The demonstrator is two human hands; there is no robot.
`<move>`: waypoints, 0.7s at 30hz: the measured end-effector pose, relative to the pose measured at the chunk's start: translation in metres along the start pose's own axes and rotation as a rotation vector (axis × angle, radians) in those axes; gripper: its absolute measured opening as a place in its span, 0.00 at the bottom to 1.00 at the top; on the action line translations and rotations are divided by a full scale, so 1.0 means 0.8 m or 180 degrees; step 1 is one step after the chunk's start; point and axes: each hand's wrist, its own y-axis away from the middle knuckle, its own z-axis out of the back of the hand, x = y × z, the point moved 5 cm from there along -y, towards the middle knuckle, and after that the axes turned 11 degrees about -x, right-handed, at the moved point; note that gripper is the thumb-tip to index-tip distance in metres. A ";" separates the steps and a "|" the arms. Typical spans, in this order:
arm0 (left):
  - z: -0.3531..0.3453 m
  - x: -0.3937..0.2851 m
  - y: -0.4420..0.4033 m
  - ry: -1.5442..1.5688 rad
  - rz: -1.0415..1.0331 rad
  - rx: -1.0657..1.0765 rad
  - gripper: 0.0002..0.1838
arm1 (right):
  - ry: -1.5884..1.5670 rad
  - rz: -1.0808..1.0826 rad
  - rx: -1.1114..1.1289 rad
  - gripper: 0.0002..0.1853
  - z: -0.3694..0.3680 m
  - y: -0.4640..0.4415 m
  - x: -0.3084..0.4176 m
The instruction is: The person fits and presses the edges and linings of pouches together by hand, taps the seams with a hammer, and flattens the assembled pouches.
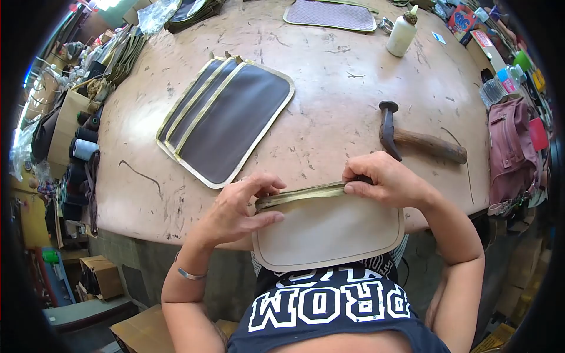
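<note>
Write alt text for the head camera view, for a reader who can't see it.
A person's left hand and right hand hold a pale panel by its far edge, which carries an olive strip, at a worktable. Beyond lie overlapping dark panels with light edging, a wooden-handled hammer and a whitish bottle.
</note>
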 end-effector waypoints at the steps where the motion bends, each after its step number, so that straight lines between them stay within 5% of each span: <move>1: -0.001 -0.005 -0.002 -0.0045 -0.0029 0.0048 0.23 | -0.0031 0.0011 0.0007 0.08 0.000 0.001 0.000; 8: -0.017 -0.023 0.001 -0.0582 -0.0752 -0.0335 0.12 | 0.0081 0.0261 -0.0140 0.06 0.002 0.008 0.010; 15: -0.024 -0.018 0.007 -0.0103 -0.0481 -0.0634 0.15 | -0.0052 0.0248 -0.0119 0.06 -0.004 0.013 0.011; 21: -0.032 -0.026 0.012 -0.0772 -0.1158 -0.0883 0.14 | 0.0121 0.0113 -0.0122 0.06 -0.004 0.009 0.004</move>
